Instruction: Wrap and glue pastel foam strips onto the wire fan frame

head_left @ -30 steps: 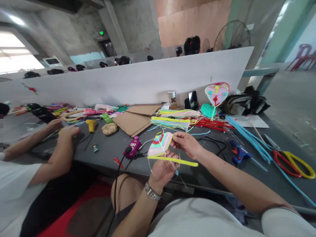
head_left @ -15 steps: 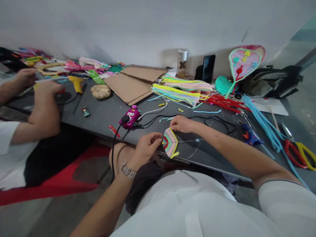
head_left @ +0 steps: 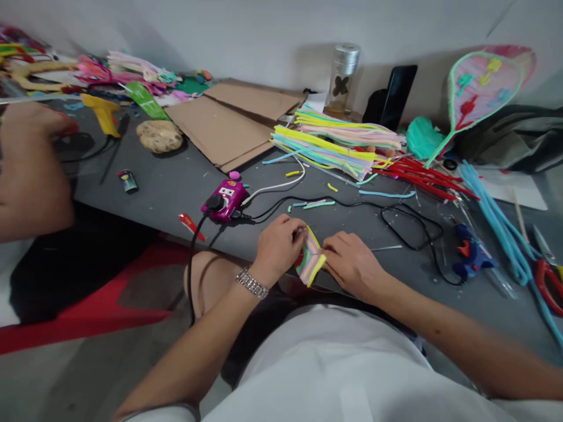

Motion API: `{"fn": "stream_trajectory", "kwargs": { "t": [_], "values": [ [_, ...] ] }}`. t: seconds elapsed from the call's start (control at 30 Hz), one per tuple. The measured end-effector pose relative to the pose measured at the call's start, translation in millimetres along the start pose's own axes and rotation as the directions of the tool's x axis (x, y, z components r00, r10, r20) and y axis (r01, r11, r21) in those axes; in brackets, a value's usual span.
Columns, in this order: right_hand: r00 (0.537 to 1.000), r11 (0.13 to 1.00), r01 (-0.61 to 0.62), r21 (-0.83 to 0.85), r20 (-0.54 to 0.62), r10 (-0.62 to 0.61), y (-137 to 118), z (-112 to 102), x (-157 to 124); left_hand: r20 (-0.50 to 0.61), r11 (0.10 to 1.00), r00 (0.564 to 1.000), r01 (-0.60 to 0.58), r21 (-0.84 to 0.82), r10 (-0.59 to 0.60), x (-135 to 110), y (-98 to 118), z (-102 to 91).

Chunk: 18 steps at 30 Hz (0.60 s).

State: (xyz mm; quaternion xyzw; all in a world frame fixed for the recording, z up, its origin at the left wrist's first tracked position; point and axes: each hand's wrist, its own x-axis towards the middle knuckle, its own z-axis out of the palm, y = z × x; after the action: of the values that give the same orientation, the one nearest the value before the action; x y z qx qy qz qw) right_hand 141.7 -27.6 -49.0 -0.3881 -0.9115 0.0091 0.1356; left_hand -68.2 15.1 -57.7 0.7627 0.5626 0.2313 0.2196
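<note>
A small piece built of striped pipe cleaners (head_left: pixel 313 258), with red, green, lilac and yellow bands, is held over the table's front edge. My left hand (head_left: pixel 279 246), with a metal watch on the wrist, pinches its left side and covers part of the red centre. On the right, my right hand (head_left: pixel 354 264) has its fingers closed at the outer yellow pipe cleaner (head_left: pixel 320 266), whose loose end sticks out by the fingertips. Whether those fingers also grip the piece's thin stick is hidden.
Behind lie a magenta power socket (head_left: pixel 224 200), cables, pipe-cleaner bundles (head_left: pixel 325 153) and cardboard (head_left: pixel 224 132). To the right are a blue glue gun (head_left: pixel 472 252), red-handled scissors (head_left: pixel 548 284) and a pipe-cleaner fan (head_left: pixel 486 88). A co-worker's arm (head_left: pixel 33 170) is at left, near a yellow glue gun (head_left: pixel 103 114).
My right hand has gone from the piece's top corner down to its right side. The left hand has shifted up over the piece's left part. The view has moved closer.
</note>
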Motion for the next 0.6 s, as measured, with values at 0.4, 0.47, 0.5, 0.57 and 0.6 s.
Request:
{"fn": "stream_trajectory", "kwargs": {
  "t": [0.4, 0.47, 0.5, 0.57, 0.6],
  "values": [
    [0.989, 0.983, 0.144, -0.113, 0.059, -0.138, -6, 2, -4, 0.146, 0.918, 0.961, -0.268, 0.293, 0.234, 20, 16, -10.3],
    [0.989, 0.986, 0.136, -0.097, 0.070, -0.130, -7, 2, -3, 0.166, 0.909, 0.953, -0.294, 0.296, 0.255, 23, 19, -11.2],
    [0.989, 0.988, 0.131, -0.084, 0.073, -0.125, -8, 1, -3, 0.169, 0.910, 0.950, -0.301, 0.284, 0.261, 24, 20, -11.0],
    [0.990, 0.990, 0.123, -0.065, 0.075, -0.118, -8, 1, -2, 0.169, 0.919, 0.949, -0.304, 0.251, 0.267, 24, 22, -9.7],
    [0.990, 0.991, 0.121, -0.061, 0.076, -0.116, -9, 1, -1, 0.165, 0.920, 0.949, -0.304, 0.247, 0.269, 24, 22, -8.7]
  ]
}}
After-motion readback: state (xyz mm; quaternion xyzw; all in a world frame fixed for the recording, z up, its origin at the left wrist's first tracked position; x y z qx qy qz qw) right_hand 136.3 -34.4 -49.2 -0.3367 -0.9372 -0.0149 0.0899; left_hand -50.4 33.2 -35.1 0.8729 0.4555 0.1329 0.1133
